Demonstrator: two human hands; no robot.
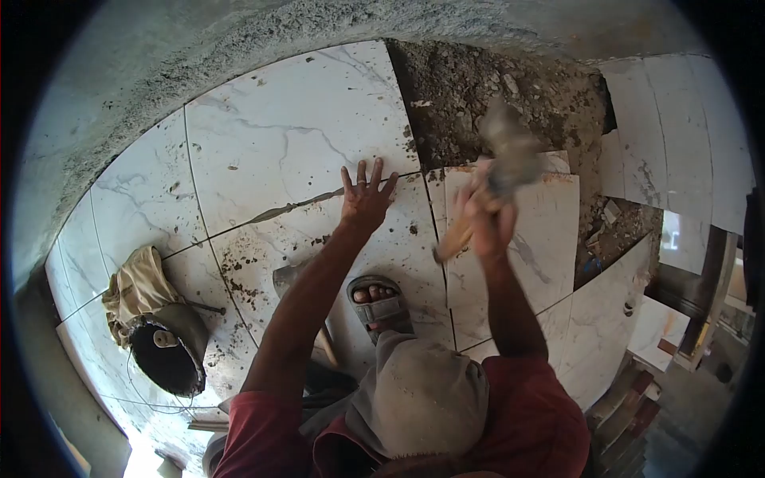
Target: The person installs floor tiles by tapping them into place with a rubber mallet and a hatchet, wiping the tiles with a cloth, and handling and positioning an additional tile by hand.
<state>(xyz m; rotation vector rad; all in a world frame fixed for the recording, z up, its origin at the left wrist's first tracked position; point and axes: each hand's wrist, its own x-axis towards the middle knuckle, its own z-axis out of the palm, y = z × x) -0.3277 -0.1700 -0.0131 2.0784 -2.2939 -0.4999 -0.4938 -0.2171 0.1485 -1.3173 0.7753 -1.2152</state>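
My left hand (368, 199) lies with fingers spread on the white marbled floor tiles (295, 127), by a joint with a streak of wet grey mortar (287, 209). My right hand (492, 223) is closed round a wooden-handled tool (514, 151). Motion smears its greyish head, so its exact kind is unclear. Below this tool is a loose-looking white tile (542, 239), with another tile edge showing at its top. Bare rubble and soil (462, 88) fill the untiled patch beyond. Under my left forearm rests another tool, with a grey head (288, 279) and a wooden handle (327, 346).
A dark bucket (171, 350) with a tan cloth (143, 287) stands at left. A sandalled foot (378, 307) is between my arms. A rough wall (263, 48) borders the far side. Stacked tile pieces and wood (637, 406) are at lower right.
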